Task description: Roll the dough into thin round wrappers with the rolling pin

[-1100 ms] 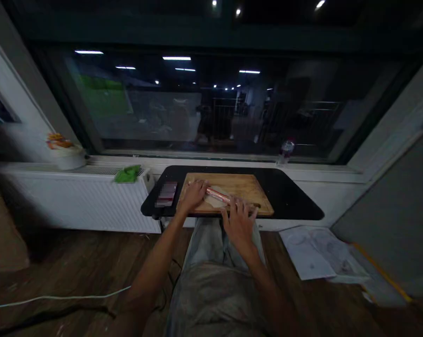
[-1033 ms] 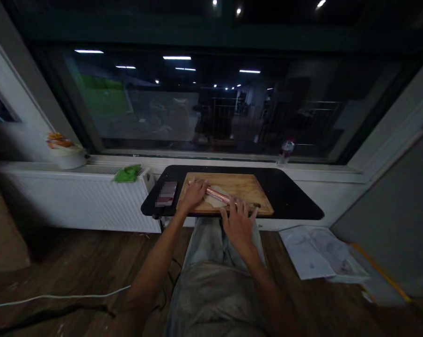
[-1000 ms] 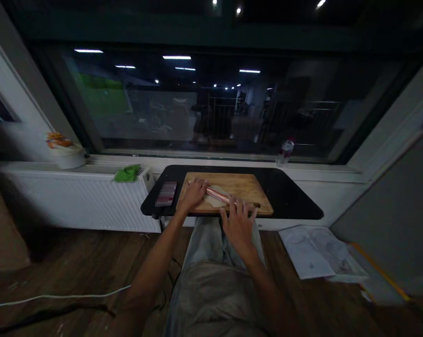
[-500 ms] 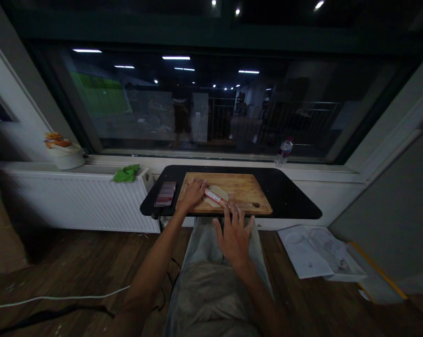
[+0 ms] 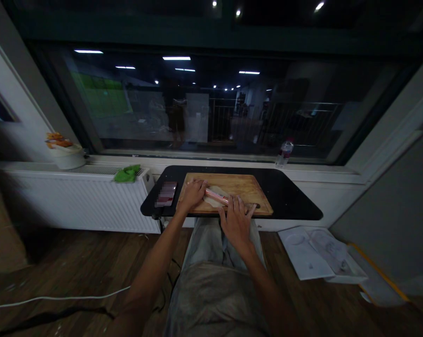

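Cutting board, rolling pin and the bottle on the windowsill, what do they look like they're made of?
The cutting board looks like matte wood, going by its tan, mottled surface. The rolling pin has a smooth, pinkish sheen, perhaps plastic or film over another core; the picture leaves that open. The bottle is probably glossy clear plastic, since its body looks see-through and catches light.

Rod partly hidden under hands, dough partly covered, phone screen blurred, white cable cut off left.
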The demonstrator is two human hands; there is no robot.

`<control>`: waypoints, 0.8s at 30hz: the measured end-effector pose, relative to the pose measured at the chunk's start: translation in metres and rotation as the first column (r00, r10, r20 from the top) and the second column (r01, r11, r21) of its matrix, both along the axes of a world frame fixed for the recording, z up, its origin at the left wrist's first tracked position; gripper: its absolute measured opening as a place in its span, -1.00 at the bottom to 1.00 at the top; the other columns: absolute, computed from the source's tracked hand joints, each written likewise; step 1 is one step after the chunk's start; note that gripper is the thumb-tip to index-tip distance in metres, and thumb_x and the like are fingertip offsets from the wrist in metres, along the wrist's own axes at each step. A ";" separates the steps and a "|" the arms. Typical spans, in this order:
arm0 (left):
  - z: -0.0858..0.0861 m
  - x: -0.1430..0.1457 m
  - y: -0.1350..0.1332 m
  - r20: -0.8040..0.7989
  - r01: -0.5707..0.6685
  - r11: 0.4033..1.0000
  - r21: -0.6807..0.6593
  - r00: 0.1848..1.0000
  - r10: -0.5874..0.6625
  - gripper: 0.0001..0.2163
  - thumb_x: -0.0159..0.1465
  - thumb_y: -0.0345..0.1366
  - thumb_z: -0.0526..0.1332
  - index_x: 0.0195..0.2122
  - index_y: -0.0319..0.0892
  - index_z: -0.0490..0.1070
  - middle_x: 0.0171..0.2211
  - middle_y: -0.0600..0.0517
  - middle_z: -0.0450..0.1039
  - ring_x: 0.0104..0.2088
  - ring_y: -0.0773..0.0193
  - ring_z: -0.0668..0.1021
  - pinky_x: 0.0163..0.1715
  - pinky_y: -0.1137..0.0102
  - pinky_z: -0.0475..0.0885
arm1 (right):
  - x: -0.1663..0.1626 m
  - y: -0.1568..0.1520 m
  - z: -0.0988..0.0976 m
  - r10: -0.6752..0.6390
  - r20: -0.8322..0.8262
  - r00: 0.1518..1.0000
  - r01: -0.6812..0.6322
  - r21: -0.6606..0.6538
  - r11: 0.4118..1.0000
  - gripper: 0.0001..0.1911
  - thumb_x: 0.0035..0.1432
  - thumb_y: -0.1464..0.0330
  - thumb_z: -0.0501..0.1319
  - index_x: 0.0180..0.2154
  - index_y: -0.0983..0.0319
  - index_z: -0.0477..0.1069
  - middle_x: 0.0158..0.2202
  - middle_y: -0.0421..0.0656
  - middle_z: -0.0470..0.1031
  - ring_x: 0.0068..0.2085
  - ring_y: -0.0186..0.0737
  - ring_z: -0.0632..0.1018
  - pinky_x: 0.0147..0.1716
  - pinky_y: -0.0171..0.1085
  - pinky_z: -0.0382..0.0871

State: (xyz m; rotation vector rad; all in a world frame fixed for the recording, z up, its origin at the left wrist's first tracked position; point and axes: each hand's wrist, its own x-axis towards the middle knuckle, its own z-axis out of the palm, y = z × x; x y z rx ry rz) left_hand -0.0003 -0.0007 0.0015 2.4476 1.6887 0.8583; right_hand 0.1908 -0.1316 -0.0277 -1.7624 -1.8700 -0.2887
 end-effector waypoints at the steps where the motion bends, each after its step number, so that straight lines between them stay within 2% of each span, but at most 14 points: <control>1: 0.001 0.000 -0.001 -0.006 -0.009 1.000 0.001 1.000 0.009 -0.54 0.70 -0.14 -0.05 0.10 -0.11 0.68 0.19 -0.14 0.68 0.26 -0.09 0.54 0.37 0.04 0.33 | 0.001 0.004 0.000 -0.002 -0.003 1.000 0.002 -0.008 1.000 -0.33 0.69 0.12 -0.13 0.54 0.35 0.26 0.52 0.25 0.36 0.55 0.26 0.28 0.51 0.59 -0.42; 6: 0.007 0.001 -0.007 0.001 -0.027 1.000 0.012 1.000 0.027 -0.54 0.70 -0.14 -0.04 0.04 -0.10 0.70 0.13 -0.12 0.70 0.20 -0.06 0.57 0.30 0.10 0.38 | 0.007 0.021 0.007 -0.024 -0.005 1.000 0.024 -0.054 0.998 -0.36 0.69 0.14 -0.12 0.53 0.34 0.29 0.49 0.25 0.41 0.57 0.26 0.26 0.51 0.60 -0.34; 14: 0.005 0.001 -0.006 -0.001 -0.074 0.997 0.006 0.997 0.074 -0.57 0.69 -0.11 -0.02 0.03 -0.08 0.68 0.16 -0.13 0.69 0.24 -0.07 0.56 0.31 0.08 0.38 | 0.015 0.045 0.031 -0.056 0.026 0.998 0.060 -0.184 0.981 -0.39 0.70 0.16 -0.13 0.53 0.22 0.30 0.53 0.21 0.36 0.55 0.22 0.27 0.49 0.60 -0.16; 19: 0.003 -0.001 -0.006 0.000 -0.065 0.998 0.009 0.998 0.065 -0.56 0.68 -0.10 -0.03 0.03 -0.08 0.66 0.16 -0.16 0.69 0.26 -0.14 0.54 0.31 0.01 0.39 | 0.022 0.064 0.039 -0.041 0.024 0.999 0.045 -0.234 0.971 -0.40 0.70 0.16 -0.13 0.53 0.18 0.33 0.51 0.16 0.38 0.55 0.22 0.26 0.48 0.62 -0.18; 24: -0.001 -0.002 -0.004 -0.021 -0.072 0.997 0.013 0.997 0.072 -0.57 0.68 -0.08 -0.04 0.07 -0.06 0.64 0.18 -0.14 0.68 0.29 -0.11 0.52 0.31 0.04 0.39 | 0.029 0.084 0.048 -0.045 -0.041 0.998 0.031 -0.298 0.954 -0.40 0.72 0.09 -0.18 0.45 0.12 0.42 0.47 0.10 0.43 0.50 0.19 0.29 0.46 0.63 -0.12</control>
